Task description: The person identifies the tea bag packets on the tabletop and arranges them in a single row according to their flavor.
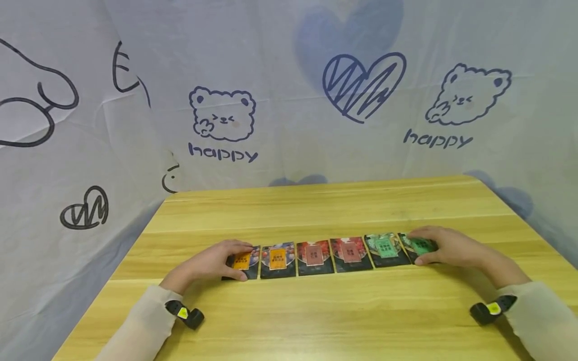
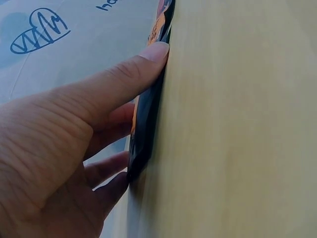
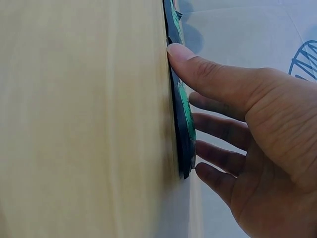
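Several flat sachets lie side by side in a row. An orange-labelled sachet [image 1: 242, 260] is at the left end, beside a second orange-labelled sachet [image 1: 277, 259]. Two red-labelled sachets, one left [image 1: 314, 256] and one right [image 1: 351, 253], fill the middle. A green-labelled sachet [image 1: 386, 249] adjoins another green-labelled sachet [image 1: 422, 245] at the right end. My left hand [image 1: 212, 261] touches the left end sachet, thumb at its near edge and fingers around its outer side. At the right end sachet, my right hand [image 1: 456, 248] rests with thumb and fingers spread about it.
The sachets lie on a wood-grain table [image 1: 316, 311] whose far edge meets a pale cloth backdrop [image 1: 289, 100] with bear and heart drawings. A black wrist camera is strapped to the left wrist [image 1: 185, 314] and another to the right wrist [image 1: 492, 309].
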Motion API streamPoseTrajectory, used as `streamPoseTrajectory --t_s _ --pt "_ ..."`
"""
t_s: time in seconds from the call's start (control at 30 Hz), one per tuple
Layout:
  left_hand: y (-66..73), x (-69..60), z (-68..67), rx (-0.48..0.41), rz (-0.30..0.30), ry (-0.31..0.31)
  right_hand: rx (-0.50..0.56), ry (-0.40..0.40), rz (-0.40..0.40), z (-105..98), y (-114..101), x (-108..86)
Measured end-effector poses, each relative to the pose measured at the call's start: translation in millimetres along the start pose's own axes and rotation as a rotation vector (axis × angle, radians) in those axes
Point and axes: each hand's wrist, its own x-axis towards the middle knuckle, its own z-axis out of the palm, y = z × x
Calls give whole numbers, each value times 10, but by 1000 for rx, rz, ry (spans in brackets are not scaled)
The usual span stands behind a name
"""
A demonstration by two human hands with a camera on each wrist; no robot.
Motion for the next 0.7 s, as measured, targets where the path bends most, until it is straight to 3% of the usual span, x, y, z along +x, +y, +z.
streamPoseTrajectory --t_s 0.33,0.7 --pt "25 -15 5 -27 -44 2 5 -20 1 20 17 14" --pt "35 -12 -12 -16 -45 1 10 -15 -14 31 65 11"
